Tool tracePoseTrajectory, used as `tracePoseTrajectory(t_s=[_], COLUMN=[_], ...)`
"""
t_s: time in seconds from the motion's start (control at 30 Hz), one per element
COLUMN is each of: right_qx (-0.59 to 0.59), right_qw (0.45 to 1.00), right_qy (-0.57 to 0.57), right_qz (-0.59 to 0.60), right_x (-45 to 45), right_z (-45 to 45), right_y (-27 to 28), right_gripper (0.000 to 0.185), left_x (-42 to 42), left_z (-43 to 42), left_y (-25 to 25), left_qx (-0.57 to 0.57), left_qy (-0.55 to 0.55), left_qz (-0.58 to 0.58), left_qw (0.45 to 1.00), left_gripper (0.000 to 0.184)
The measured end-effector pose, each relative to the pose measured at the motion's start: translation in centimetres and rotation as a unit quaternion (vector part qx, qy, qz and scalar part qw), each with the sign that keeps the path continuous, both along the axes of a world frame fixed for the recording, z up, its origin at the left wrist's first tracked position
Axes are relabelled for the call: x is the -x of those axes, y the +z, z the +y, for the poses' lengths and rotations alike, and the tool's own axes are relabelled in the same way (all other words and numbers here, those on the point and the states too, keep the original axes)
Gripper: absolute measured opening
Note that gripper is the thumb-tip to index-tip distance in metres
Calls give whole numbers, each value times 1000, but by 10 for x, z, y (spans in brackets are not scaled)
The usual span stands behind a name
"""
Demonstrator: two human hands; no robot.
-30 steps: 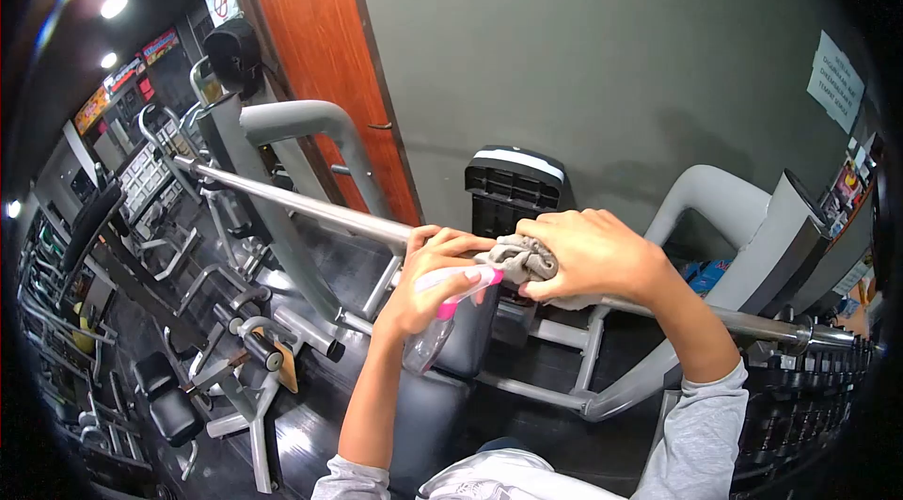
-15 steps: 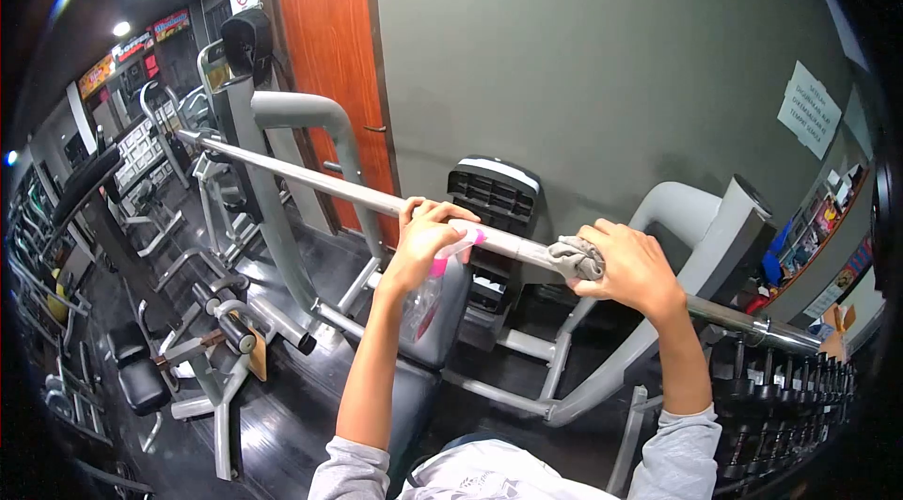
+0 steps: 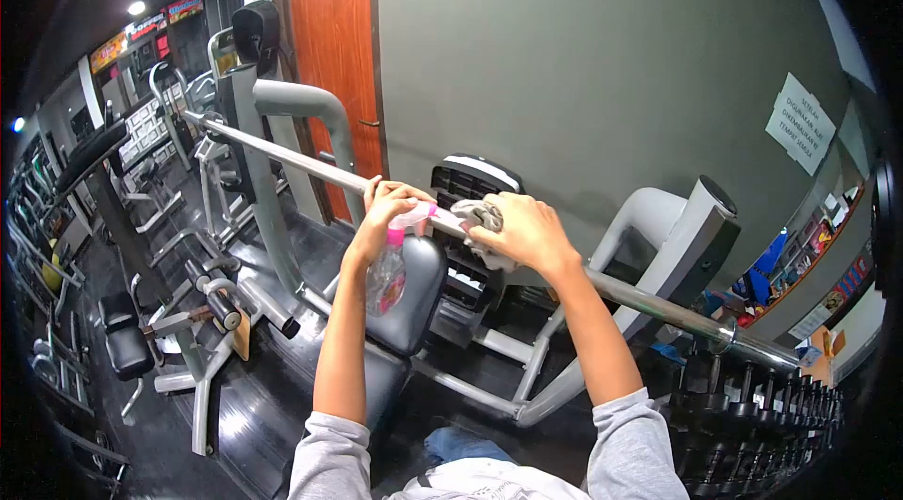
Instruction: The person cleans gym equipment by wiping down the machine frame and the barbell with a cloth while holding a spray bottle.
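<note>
A long metal barbell (image 3: 649, 298) lies across the bench rack in front of me. My left hand (image 3: 379, 218) rests on the bar, its fingers closed round the neck of a clear spray bottle (image 3: 386, 279) with a pink and white head. The bottle hangs below the bar, in front of the bench pad. My right hand (image 3: 534, 235) presses a crumpled grey cloth (image 3: 480, 216) against the bar, just right of the spray head. Part of the cloth hangs under the bar.
Below the bar is a black padded bench (image 3: 414, 293) between grey rack uprights (image 3: 261, 161). A dumbbell rack (image 3: 752, 396) stands at the lower right. Behind are a grey wall (image 3: 583, 58) and a wooden door (image 3: 334, 39). Gym machines fill the left.
My right hand has slid the cloth leftward along the bar, closer to my left hand. My left hand still has the spray bottle. The camera view has shifted slightly.
</note>
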State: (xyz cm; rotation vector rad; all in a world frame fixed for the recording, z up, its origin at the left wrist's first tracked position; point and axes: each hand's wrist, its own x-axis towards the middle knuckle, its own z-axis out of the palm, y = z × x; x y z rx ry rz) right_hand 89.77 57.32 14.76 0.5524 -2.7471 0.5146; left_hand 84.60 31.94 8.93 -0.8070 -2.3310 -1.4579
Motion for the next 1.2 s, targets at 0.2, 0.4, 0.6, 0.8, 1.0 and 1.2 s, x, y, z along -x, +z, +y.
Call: tracePoseTrajectory(t_s=[0.2, 0.4, 0.6, 0.8, 1.0, 1.2], right_qx=[-27, 1, 48, 3, 5, 0], right_qw=[994, 994, 994, 967, 987, 986], right_qy=[-104, -73, -73, -134, -147, -69], right_qz=[32, 81, -68, -217, 67, 155], right_x=[-66, -33, 2, -32, -60, -48], right_z=[68, 41, 10, 68, 59, 3], right_y=[1, -14, -10, 10, -12, -20], right_gripper=[44, 45, 56, 65, 45, 49], left_x=[-1, -7, -34, -52, -45, -39], left_z=[1, 9, 32, 62, 65, 56], left_y=[-1, 4, 24, 31, 5, 3], left_qx=[-21, -9, -7, 108, 65, 36], left_qy=[2, 24, -104, -144, -123, -162], left_qz=[-12, -8, -30, 23, 59, 38], left_qw=[1000, 1000, 994, 983, 989, 985], left_gripper=[46, 48, 60, 57, 51, 53])
